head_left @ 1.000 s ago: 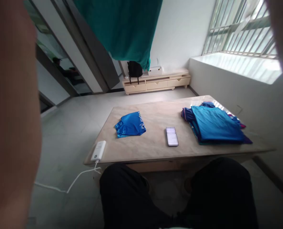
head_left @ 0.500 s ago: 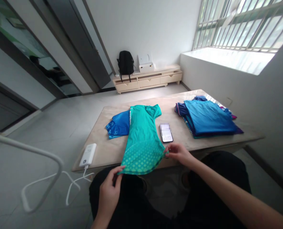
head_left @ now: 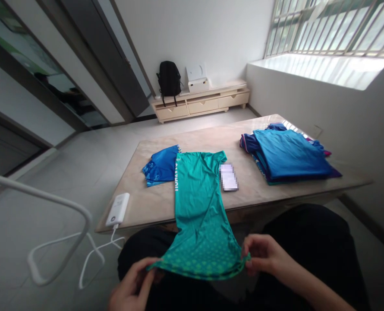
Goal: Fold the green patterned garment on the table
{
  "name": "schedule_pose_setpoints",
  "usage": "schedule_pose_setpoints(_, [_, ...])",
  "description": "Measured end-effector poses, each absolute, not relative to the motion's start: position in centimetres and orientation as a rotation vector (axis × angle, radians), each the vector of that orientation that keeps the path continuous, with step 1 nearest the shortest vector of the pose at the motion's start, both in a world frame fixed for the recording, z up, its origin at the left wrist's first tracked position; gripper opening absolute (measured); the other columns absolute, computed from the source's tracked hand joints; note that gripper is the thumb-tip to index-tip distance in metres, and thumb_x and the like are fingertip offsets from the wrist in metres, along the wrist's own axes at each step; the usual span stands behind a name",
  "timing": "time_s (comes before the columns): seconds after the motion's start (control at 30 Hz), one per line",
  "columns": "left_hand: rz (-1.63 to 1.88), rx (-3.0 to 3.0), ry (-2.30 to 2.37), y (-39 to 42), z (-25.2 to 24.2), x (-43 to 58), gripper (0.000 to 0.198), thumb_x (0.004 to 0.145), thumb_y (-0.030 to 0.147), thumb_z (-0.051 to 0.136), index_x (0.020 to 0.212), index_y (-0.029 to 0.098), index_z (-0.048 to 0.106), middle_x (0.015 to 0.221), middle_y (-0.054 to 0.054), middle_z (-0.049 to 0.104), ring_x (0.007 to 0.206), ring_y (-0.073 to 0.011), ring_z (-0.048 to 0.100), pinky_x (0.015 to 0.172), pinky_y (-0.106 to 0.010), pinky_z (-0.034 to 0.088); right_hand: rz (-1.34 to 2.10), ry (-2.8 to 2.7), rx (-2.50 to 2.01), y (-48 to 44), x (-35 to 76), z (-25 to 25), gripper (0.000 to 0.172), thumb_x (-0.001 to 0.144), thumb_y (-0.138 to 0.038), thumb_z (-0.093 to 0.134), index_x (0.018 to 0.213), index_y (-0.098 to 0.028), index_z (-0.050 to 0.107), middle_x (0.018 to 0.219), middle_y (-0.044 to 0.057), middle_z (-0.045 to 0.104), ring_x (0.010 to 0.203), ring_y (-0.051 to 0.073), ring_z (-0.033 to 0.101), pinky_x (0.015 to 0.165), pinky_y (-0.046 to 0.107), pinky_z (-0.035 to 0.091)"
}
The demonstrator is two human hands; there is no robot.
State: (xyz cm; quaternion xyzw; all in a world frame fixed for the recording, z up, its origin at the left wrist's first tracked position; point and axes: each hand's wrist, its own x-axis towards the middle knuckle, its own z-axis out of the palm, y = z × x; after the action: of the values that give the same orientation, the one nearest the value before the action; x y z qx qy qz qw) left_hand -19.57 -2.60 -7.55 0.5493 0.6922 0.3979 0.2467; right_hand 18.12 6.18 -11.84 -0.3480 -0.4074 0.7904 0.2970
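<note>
A teal shirt [head_left: 198, 203] lies lengthwise over the near edge of the low table [head_left: 146, 203], its collar end on the tabletop and its dotted hem hanging over my lap. My left hand [head_left: 130, 287] pinches the hem's left corner. My right hand [head_left: 259, 255] pinches the hem's right corner, so the hem is stretched between them above my dark trousers. A folded blue garment [head_left: 161, 166] lies partly under the shirt's left side. A phone [head_left: 229, 177] rests just right of the shirt.
A pile of blue and purple clothes [head_left: 289, 153] sits on the table's right end. A white power bank [head_left: 118, 209] with a cable lies at the near left corner. A white rack tube [head_left: 49, 203] stands left. A backpack [head_left: 168, 79] rests on a far cabinet [head_left: 200, 103].
The teal shirt came down from in front of the camera onto the table. Both hands then drew its hem back toward my lap, so the shirt slid nearer and lies straighter.
</note>
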Motion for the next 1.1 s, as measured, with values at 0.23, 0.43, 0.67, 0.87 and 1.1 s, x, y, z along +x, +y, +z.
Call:
schedule_pose_setpoints(0.23, [1.487,1.643,1.843,19.8,-0.3,-18.9,0.030,0.090,0.034,0.063,0.104,0.007,0.067,0.092,-0.015,0.081,0.073,-0.0208,0.080,0.069,-0.023,0.064,1.532,-1.300,-1.011,27.7,13.3,1.1,0.034,0.069,-0.030,0.092,0.086,-0.015,0.067,0.075,0.003,0.071,0.067,0.017,0.072,0.065,0.030,0.062])
schedule_pose_setpoints(0.43, [1.440,1.880,1.810,34.5,3.4,-18.8,0.059,0.099,0.037,0.042,0.136,-0.008,0.052,0.151,-0.028,0.051,0.130,-0.0246,0.062,0.092,-0.019,0.050,1.151,-1.368,-1.109,41.6,8.1,5.4,0.039,0.088,-0.012,0.071,0.126,-0.010,0.062,0.129,0.016,0.068,0.081,0.013,0.072,0.083,0.033,0.062])
schedule_pose_setpoints(0.67, [1.129,1.981,1.793,27.3,-10.3,-17.3,0.042,0.087,0.023,0.074,0.128,0.017,0.068,0.156,-0.016,0.052,0.146,-0.0331,0.047,0.124,-0.048,0.038,0.995,-1.762,-1.323,32.1,7.8,-8.8,0.022,0.092,-0.020,0.073,0.113,-0.015,0.072,0.112,0.007,0.076,0.090,0.018,0.073,0.089,0.040,0.060])
schedule_pose_setpoints(0.87, [1.031,1.688,2.023,22.6,-18.8,-20.5,0.022,0.089,0.021,0.073,0.110,0.016,0.071,0.126,-0.015,0.069,0.123,-0.0325,0.064,0.111,-0.056,0.047,0.771,-1.968,-1.644,27.7,7.8,-15.3,0.028,0.098,-0.029,0.067,0.124,-0.017,0.067,0.130,0.010,0.067,0.114,0.024,0.066,0.103,0.049,0.053])
schedule_pose_setpoints(1.1, [1.097,1.406,1.975,24.7,-20.5,-21.3,0.022,0.098,0.034,0.068,0.106,0.014,0.069,0.102,-0.005,0.072,0.089,-0.0184,0.070,0.084,-0.039,0.060,0.650,-1.961,-1.988,30.5,6.2,-15.1,0.028,0.100,-0.035,0.065,0.119,-0.014,0.067,0.122,0.010,0.068,0.109,0.023,0.068,0.095,0.046,0.057])
